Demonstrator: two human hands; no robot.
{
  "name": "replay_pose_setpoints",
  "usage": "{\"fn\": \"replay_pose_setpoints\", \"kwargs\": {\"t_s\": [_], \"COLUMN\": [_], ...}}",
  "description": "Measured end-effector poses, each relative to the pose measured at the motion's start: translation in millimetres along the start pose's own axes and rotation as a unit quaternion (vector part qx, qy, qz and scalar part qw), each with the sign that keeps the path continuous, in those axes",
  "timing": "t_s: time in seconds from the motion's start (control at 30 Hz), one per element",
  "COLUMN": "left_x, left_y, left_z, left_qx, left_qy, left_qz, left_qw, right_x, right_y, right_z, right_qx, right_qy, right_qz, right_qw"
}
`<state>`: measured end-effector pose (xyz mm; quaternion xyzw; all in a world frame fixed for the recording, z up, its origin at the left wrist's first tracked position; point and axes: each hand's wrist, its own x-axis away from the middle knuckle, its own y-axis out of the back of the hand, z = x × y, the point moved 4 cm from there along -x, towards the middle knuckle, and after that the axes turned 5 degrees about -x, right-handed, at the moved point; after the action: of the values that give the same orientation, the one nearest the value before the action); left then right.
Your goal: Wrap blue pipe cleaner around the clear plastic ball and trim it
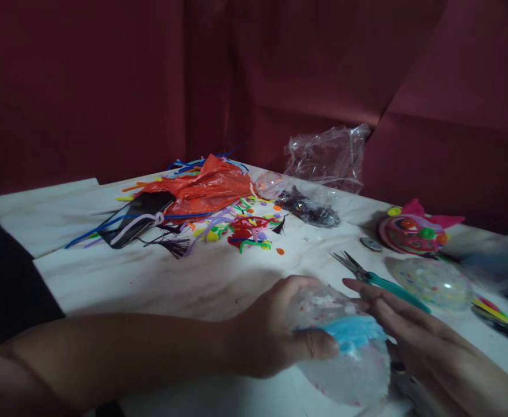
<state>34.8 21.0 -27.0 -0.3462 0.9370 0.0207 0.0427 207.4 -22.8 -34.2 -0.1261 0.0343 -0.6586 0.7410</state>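
White table point(219, 278) is strewn with craft scraps. A clear ball point(344, 370) is gripped by the left hand point(271, 336); the blue piece point(353, 334) is best pressed flat by the right hand point(414, 336), fingers extended.

Left hand point(275, 330) curled, thumb forward, right hand point(414, 330) flat, fingers point(366, 289) extended

Bare forearms, no sleeves/rings; left hand point(275, 330), right hand point(414, 336).

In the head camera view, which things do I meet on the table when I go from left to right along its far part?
Black phone → orange plastic bag → dark bits in a clear wrap → scissors with green handles → colourful decorated ball.
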Motion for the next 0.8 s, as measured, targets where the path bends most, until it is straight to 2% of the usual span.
{"fn": "replay_pose_setpoints", "kwargs": {"t_s": [0.03, 0.17, 0.2, 0.27, 0.4, 0.47, 0.67, 0.73, 0.8], "left_x": [-1, -3, -3, -2, 2, 3, 4, 5, 5], "left_y": [0.7, 3.6, 3.8, 3.3, 1.8, -0.9, -1.3, -1.6, -1.7], "left_z": [1, 3, 3, 4, -1, -3, -10, -10, -10], "left_qx": [0.02, 0.075, 0.078, 0.071, 0.059, 0.039, -0.015, -0.031, -0.031], "left_qy": [-0.008, -0.042, -0.044, -0.042, -0.051, -0.051, -0.114, -0.132, -0.151], "left_qz": [-0.006, -0.03, -0.03, -0.023, -0.014, 0.011, -0.007, -0.005, -0.003], "left_qw": [1.0, 0.996, 0.996, 0.996, 0.997, 0.998, 0.993, 0.991, 0.988], "right_x": [1, 2, 2, 3, 5, 5, 6, 7, 9], "right_y": [2, 8, 5, -3, -7, -9, -17, -16, -10], "right_z": [-1, 1, 1, -3, -3, -1, 3, 3, 3], "right_qx": [-0.029, -0.055, -0.075, -0.108, -0.125, -0.13, -0.179, -0.172, -0.113], "right_qy": [-0.016, 0.042, 0.056, 0.026, 0.001, -0.012, 0.008, 0.021, 0.039], "right_qz": [0.027, -0.004, 0.014, 0.056, 0.049, 0.06, 0.067, 0.049, 0.0], "right_qw": [0.999, 0.998, 0.995, 0.992, 0.991, 0.99, 0.982, 0.984, 0.993]}}
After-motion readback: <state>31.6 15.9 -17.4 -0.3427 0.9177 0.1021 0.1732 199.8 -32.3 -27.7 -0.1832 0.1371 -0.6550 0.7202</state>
